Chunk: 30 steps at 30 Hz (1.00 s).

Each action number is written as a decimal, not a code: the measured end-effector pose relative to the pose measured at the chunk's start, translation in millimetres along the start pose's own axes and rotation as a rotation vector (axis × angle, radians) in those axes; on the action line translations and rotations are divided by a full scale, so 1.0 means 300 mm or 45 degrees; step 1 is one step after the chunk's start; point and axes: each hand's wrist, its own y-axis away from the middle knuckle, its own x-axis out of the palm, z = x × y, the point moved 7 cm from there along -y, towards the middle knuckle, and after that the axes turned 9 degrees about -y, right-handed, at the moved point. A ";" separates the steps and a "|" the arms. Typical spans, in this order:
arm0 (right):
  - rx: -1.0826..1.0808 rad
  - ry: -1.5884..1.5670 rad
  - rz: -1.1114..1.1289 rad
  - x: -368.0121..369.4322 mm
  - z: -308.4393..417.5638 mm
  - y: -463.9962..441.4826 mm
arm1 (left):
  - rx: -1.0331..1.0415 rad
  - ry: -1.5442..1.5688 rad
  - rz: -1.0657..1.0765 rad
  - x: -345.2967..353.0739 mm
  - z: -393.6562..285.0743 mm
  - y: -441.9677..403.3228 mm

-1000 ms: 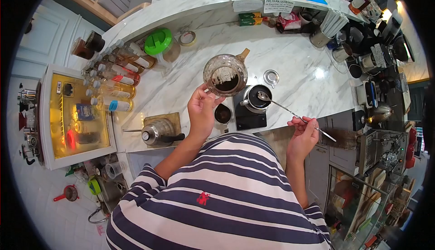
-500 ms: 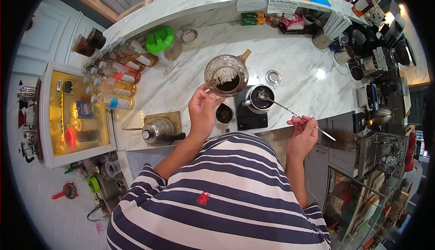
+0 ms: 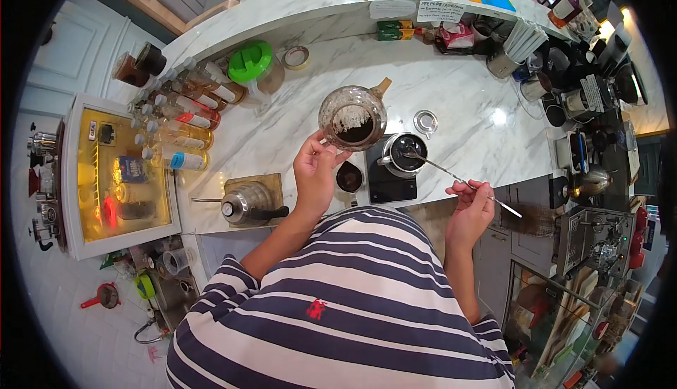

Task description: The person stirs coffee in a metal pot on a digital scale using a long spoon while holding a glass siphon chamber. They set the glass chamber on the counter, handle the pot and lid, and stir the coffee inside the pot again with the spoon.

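Note:
My left hand (image 3: 316, 170) grips the lower edge of a round glass vessel (image 3: 352, 116) with dark liquid and pale foam or residue inside; a wooden handle juts from its upper right. Between the closed fingers of my right hand (image 3: 471, 209) is a long twisted metal spoon (image 3: 451, 174). The spoon's bowl end dips into dark contents in a metal cup (image 3: 403, 155), which stands on a black scale (image 3: 392, 186). Left of the scale sits a small cup with a handle (image 3: 349, 177). A round metal lid (image 3: 425, 122) lies on the marble counter (image 3: 465, 100).
A kettle (image 3: 247, 204) rests on a wooden board (image 3: 272, 184) at the left. Behind it stand several bottles (image 3: 182, 135) and a green-lidded container (image 3: 250, 62). A roll of tape (image 3: 296, 57) lies nearby. Straws (image 3: 523, 40) stand at the right back.
The spoon's bowl end has sunk lower into the dark contents of the metal cup. Both hands and the glass vessel have stayed nearly in place; the view has shifted slightly.

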 end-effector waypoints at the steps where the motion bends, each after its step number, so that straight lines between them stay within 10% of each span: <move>1: 0.007 0.001 -0.001 0.001 0.000 0.001 | 0.002 -0.001 0.005 0.002 -0.002 0.001; 30: -0.236 0.256 0.204 0.024 0.061 0.006 | 0.033 -0.001 0.013 -0.002 -0.013 0.009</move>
